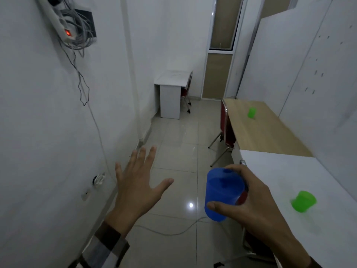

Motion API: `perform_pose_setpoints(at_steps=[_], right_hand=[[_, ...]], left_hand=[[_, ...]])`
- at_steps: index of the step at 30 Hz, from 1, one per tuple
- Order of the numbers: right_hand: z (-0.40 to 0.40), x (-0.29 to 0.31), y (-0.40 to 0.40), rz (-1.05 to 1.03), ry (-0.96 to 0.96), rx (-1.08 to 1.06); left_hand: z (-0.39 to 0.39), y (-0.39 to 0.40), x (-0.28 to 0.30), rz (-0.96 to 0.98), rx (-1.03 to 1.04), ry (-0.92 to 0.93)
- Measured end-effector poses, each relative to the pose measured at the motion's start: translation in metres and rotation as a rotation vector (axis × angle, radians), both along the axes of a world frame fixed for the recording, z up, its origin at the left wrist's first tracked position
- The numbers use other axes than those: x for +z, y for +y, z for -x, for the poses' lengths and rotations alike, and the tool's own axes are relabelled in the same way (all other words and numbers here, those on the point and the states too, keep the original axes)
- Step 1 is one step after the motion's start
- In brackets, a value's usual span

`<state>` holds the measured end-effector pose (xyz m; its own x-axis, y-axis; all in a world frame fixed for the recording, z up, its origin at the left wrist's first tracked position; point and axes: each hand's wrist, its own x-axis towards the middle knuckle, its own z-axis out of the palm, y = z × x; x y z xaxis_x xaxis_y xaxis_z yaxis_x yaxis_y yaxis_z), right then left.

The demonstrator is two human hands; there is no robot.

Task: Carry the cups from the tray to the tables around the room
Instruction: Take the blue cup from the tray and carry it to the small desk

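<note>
Head view: right hand [249, 202] grips blue cup [222, 194]; left hand [135, 182] spread, empty; bare white desk [172, 78] far ahead.

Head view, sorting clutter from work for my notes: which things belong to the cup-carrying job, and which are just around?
Job:
blue cup in right hand
left hand, open
green cups
white table
wooden table
far desk

Just around:
power strip
floor cable
red chair
</note>
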<state>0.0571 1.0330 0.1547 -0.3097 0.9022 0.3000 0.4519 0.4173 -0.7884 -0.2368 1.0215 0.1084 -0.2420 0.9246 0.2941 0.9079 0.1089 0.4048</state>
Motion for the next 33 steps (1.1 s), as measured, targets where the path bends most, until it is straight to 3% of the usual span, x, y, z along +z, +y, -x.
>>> perform_pose_setpoints(at_steps=[17,33], right_hand=[[0.013,-0.025,0.305,0.039,0.041,-0.065],[0.034,-0.012,0.622,-0.018,0.041,-0.050]], left_hand=[[0.021,0.308,-0.005,0.112,-0.028,0.086],[0.032,0.611,-0.015,0.130,-0.020,0.038]])
